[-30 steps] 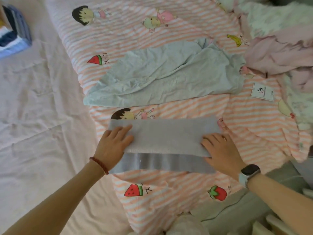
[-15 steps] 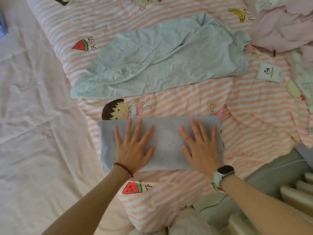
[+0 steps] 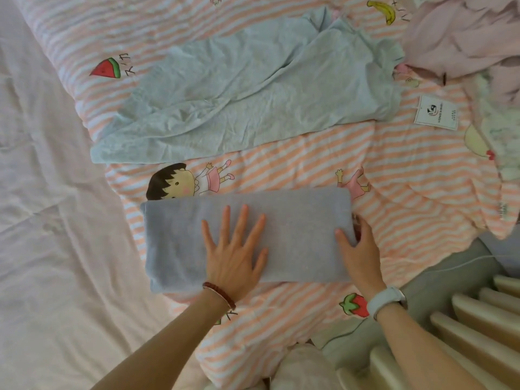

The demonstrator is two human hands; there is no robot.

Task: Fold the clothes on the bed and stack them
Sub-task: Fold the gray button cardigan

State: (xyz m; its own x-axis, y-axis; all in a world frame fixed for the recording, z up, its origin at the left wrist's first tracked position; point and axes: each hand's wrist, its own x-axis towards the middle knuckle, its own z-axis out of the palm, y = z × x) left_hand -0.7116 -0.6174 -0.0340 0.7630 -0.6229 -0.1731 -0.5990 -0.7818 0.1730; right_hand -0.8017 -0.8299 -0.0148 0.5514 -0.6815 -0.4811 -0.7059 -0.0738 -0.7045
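Note:
A grey-blue garment (image 3: 298,220), folded into a long strip, lies across the striped cartoon quilt (image 3: 408,192). My left hand (image 3: 235,254) presses flat on its middle, fingers spread. My right hand (image 3: 358,249) is at the strip's right end: the thumb lies on top and the fingers reach under the edge, gripping it. Beyond it lies an unfolded light blue garment (image 3: 253,88), crumpled and spread wide.
A heap of pink and pale clothes (image 3: 472,38) sits at the far right, with a white hang tag (image 3: 436,114) beside it. A plain white sheet (image 3: 50,220) covers the bed's left. A slatted radiator-like object (image 3: 464,333) stands at the lower right.
My right hand slid from flat on the strip to its right end and took hold of the edge. My left hand shifted slightly right, still pressing. The view moved closer.

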